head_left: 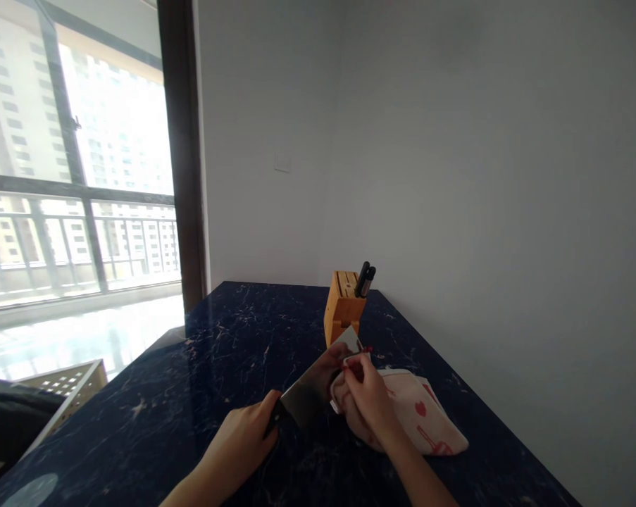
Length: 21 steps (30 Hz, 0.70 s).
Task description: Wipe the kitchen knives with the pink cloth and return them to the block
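Your left hand is closed around the black handle of the cleaver, its blade slanting up and away over the counter. Your right hand pinches the pink-patterned cloth beside the blade; whether cloth and steel touch, you cannot tell. The cloth drapes toward the counter's right edge. Beyond the blade, the wooden knife block stands nearer the far edge, holding black-handled tools.

Before you, the table has the window to its left and a wall along its right. The knife block stands beyond the cleaver in your left hand; the cloth lies right of the blade, near side, at your right hand.
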{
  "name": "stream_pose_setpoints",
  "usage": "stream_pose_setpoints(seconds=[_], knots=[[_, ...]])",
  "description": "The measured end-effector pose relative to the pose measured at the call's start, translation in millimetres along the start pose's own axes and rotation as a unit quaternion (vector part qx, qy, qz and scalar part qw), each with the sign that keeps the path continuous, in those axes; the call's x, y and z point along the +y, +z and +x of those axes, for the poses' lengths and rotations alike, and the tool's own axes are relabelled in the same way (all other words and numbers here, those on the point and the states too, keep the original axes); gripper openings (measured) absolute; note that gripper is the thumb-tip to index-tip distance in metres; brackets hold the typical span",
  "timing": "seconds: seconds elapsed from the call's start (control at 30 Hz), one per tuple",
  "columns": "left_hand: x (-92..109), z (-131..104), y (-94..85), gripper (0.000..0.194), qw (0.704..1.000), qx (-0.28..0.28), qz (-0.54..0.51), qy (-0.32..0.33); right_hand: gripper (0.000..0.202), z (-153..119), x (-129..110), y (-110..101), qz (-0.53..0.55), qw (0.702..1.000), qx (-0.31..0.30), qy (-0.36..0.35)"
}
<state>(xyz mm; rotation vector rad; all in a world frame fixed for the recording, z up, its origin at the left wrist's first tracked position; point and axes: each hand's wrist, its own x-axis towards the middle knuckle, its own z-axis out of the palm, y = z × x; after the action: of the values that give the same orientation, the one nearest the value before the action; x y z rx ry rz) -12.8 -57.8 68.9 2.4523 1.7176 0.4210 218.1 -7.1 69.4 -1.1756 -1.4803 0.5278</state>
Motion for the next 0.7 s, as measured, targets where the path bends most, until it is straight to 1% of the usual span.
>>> stream_pose_setpoints(seconds=[0.1, 0.23, 0.37, 0.6, 0.7], knots=[[0.1, -0.6, -0.1, 0.033, 1.000, -0.001, 0.000, 0.006, 0.013, 9.6, 10.4, -10.6, 0.020, 0.999, 0.046, 0.011], [-0.7, -0.1, 1.1, 0.035, 1.000, -0.001, -0.003, 0.011, 0.019, 16.2, 18.7, -18.6, 0.026, 0.997, 0.066, 0.025], [-2.1, 0.5, 2.8, 0.034, 1.000, -0.001, -0.006, 0.018, 0.019, 14.0, 14.7, -15.1, 0.043, 0.998, 0.041, 0.032], [0.7, -1.8, 1.8, 0.031, 1.000, -0.003, -0.007, 0.014, 0.010, 0.0, -10.5, 1.9, 0.057, 0.998, -0.022, 0.017], [3.2, -2.7, 0.9, 0.030, 1.000, -0.003, -0.016, 0.023, 0.009, -1.1, -14.8, 3.1, 0.053, 0.998, -0.024, 0.005]])
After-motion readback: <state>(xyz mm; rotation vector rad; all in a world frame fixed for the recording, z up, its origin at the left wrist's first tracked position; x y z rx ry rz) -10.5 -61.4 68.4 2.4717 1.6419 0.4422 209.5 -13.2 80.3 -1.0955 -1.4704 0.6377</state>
